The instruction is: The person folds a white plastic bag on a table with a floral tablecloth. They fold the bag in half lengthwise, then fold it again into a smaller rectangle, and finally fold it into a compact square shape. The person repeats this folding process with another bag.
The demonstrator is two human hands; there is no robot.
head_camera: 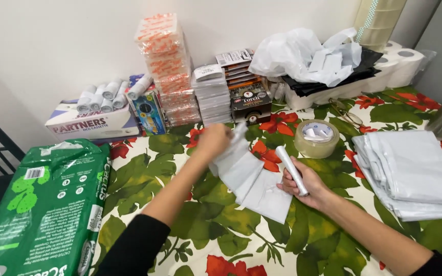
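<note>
Two hands work over the bench (144,168), which has a cloth with red flowers and green leaves. The left hand (214,139) is raised a little, its fingers closed on the upper end of a white plastic bag (251,181); the bag hangs from this hand and spreads flat on the bench between both hands. The right hand (307,183) lies lower, palm turned up, and its fingers are closed around one thin white roll (291,169), which points up and to the left. Both arms have black sleeves pushed up.

One ring of clear tape (317,138) sits just behind the right hand. One pile of folded white bags (413,174) lies at the right. One big green package (47,209) lies at the left. On a white box (90,122) by the wall I count about six small white rolls (103,96); some are partly hidden, so the number is not sure.
</note>
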